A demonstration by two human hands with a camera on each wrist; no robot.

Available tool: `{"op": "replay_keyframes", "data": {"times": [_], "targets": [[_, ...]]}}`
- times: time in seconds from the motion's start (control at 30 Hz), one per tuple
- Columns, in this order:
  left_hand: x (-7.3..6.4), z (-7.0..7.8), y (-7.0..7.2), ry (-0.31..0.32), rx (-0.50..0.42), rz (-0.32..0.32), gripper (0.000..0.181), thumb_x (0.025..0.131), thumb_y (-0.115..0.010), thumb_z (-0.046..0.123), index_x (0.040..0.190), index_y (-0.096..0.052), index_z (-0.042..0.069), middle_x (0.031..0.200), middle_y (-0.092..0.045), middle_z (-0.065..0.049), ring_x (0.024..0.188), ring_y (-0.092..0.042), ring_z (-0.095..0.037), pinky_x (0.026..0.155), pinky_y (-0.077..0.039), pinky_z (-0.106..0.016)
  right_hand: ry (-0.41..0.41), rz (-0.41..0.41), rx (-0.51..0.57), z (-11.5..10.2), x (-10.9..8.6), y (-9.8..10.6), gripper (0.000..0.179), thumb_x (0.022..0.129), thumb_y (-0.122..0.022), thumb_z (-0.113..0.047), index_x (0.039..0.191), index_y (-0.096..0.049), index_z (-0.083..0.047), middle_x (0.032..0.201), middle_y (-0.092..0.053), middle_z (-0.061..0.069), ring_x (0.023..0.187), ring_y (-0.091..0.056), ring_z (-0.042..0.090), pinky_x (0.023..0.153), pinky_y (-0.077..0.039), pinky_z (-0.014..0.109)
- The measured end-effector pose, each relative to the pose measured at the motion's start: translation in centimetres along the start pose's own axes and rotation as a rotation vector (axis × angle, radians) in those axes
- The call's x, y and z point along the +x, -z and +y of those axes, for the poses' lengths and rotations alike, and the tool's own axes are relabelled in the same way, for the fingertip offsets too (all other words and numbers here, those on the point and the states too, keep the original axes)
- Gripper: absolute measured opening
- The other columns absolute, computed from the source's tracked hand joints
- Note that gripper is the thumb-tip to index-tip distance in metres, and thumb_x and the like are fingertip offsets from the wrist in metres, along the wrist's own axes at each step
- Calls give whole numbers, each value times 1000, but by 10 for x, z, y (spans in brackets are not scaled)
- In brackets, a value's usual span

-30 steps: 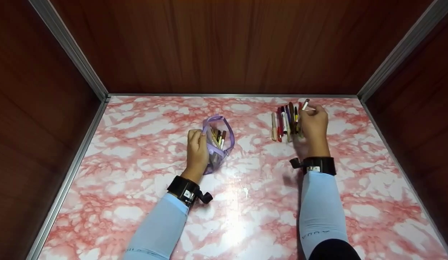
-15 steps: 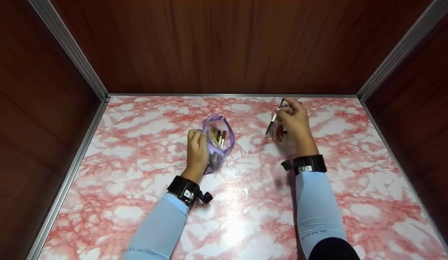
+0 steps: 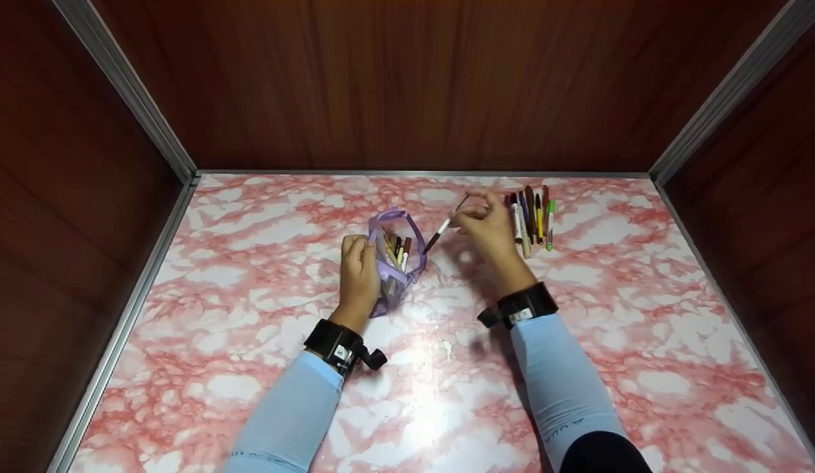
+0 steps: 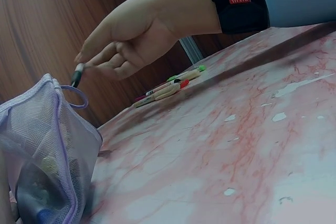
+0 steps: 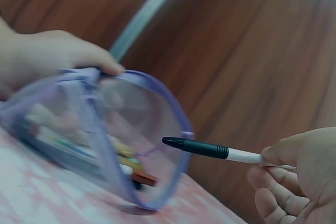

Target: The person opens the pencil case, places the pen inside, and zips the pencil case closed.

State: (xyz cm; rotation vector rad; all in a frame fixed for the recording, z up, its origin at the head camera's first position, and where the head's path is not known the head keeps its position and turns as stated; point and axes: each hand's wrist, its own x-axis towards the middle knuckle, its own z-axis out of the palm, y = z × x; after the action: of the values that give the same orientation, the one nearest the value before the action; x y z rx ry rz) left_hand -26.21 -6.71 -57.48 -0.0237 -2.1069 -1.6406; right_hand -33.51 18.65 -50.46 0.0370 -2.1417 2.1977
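My left hand (image 3: 359, 276) grips the left side of a purple mesh pencil pouch (image 3: 389, 272), whose zipped mouth gapes open. Several pens and markers (image 3: 399, 253) lie inside it. Between thumb and fingers, my right hand (image 3: 487, 230) pinches a white pen (image 3: 444, 225) with a dark ridged tip end. In the right wrist view the tip end of the pen (image 5: 195, 147) points at the mouth of the pouch (image 5: 185, 129), close to its rim. The left wrist view shows the pouch's mesh side (image 4: 73, 145), with the right hand (image 4: 126, 45) above and beyond it.
Right of the right hand, several pens and markers (image 3: 530, 220) lie side by side on the red-and-white marbled table (image 3: 446, 394). A green-capped marker (image 3: 550, 225) is at the row's right end. Brown wood panels (image 3: 420, 85) with metal edging enclose the back and sides.
My right hand has lifted the white pen from the right end of the row and carried it left to the pouch. The left hand and pouch stay in place.
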Motion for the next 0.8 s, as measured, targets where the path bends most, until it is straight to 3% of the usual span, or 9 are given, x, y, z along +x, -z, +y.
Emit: {"op": "replay_keyframes", "data": {"times": [0.13,0.27,0.43,0.5,0.67,0.8], "targets": [[0,0,0,-8,-9,2,25,115,-52,10,108,-71,-5,121,-57,-17,108,-57,-22,95,-50,-29,-2,-39,-6,6,-6,-17,57,94,-79,13,146,-58,3,91,-82,7,75,-79,11,75,-69,30],[1,-1,0,-4,-11,0,26,116,-52,10,108,-71,-5,121,-56,-17,107,-56,-21,93,-50,-29,-13,-84,-87,10,-13,-30,58,94,-80,11,146,-57,5,94,-83,8,79,-78,9,81,-69,32],[2,-3,-1,-5,-14,0,27,116,-52,11,110,-72,-6,121,-57,-18,107,-57,-22,93,-51,-29,-28,-172,-144,17,-24,-47,58,92,-81,9,145,-58,7,91,-80,1,79,-75,11,76,-68,32],[2,-3,-1,-3,-16,2,27,116,-52,11,111,-73,-6,122,-57,-18,107,-58,-22,93,-52,-28,-29,-214,-158,19,-28,-54,57,91,-81,9,145,-61,6,93,-81,6,79,-75,13,74,-67,31],[1,-2,1,8,-2,-1,27,117,-51,12,111,-72,-4,123,-57,-16,107,-58,-21,92,-51,-28,-12,-365,-238,23,-35,-64,63,97,-78,7,158,-60,5,117,-84,24,100,-84,22,87,-68,28],[0,1,2,17,16,5,28,117,-50,14,114,-73,-3,125,-57,-15,106,-58,-22,90,-51,-30,37,-412,-312,24,-35,-64,61,101,-77,4,159,-59,7,125,-82,26,114,-84,35,92,-68,26]]}}
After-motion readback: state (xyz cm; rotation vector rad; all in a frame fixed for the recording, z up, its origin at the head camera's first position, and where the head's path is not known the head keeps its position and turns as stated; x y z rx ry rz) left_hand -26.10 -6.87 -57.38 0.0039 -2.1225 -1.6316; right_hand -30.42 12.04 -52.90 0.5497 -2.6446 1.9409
